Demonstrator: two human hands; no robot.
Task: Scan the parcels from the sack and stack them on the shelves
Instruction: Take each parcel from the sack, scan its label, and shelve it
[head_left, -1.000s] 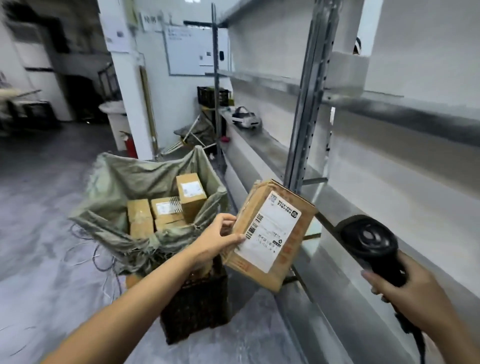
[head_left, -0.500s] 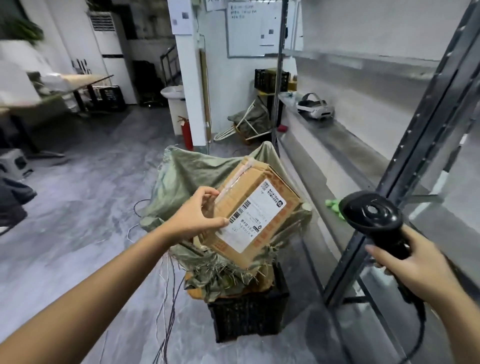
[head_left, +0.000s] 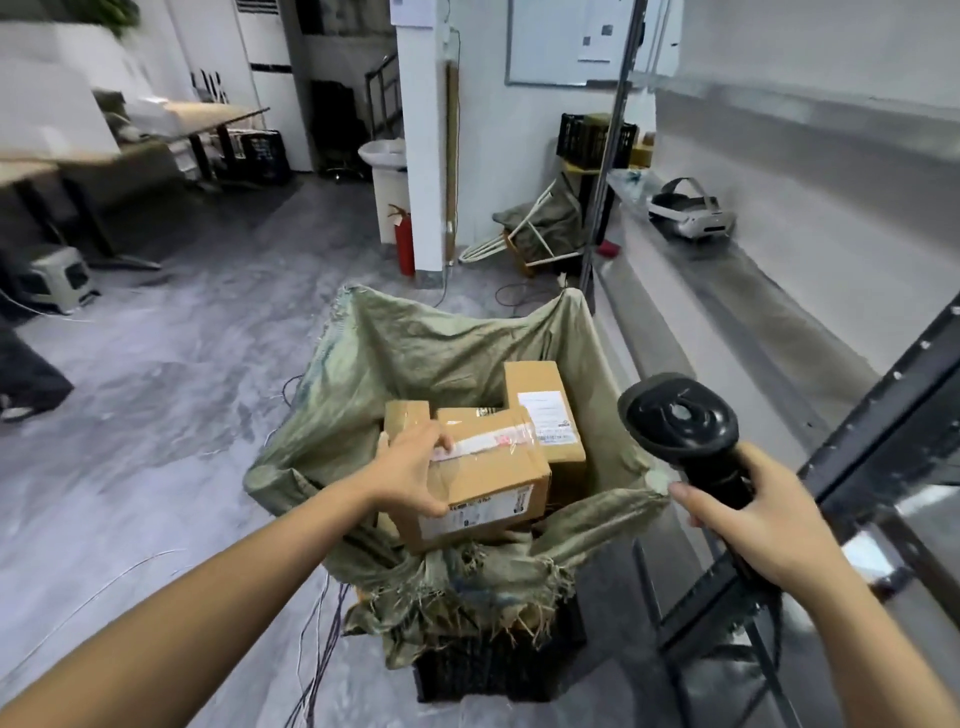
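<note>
A green woven sack (head_left: 415, 353) stands open on a black crate (head_left: 493, 670). My left hand (head_left: 410, 473) grips the left end of a taped cardboard parcel (head_left: 488, 483), held over the sack's front, its label facing me. Behind it in the sack lie a taller labelled parcel (head_left: 545, 410) and a small plain box (head_left: 405, 415). To the right of the sack, my right hand (head_left: 753, 514) is closed around the handle of a black barcode scanner (head_left: 680, 421), its head pointing up and away. The metal shelves (head_left: 727, 312) run along the right side.
A white headset (head_left: 691, 213) lies on the shelf farther back. A dark shelf upright (head_left: 883, 441) crosses at the right, close to my scanner hand. A red fire extinguisher (head_left: 404, 239) stands by a white pillar. Loose wires trail on the grey floor left of the crate.
My view has swung left from the shelves to the sack. The parcel in my left hand has moved down over the sack and tipped, so its label now faces me instead of upward.
</note>
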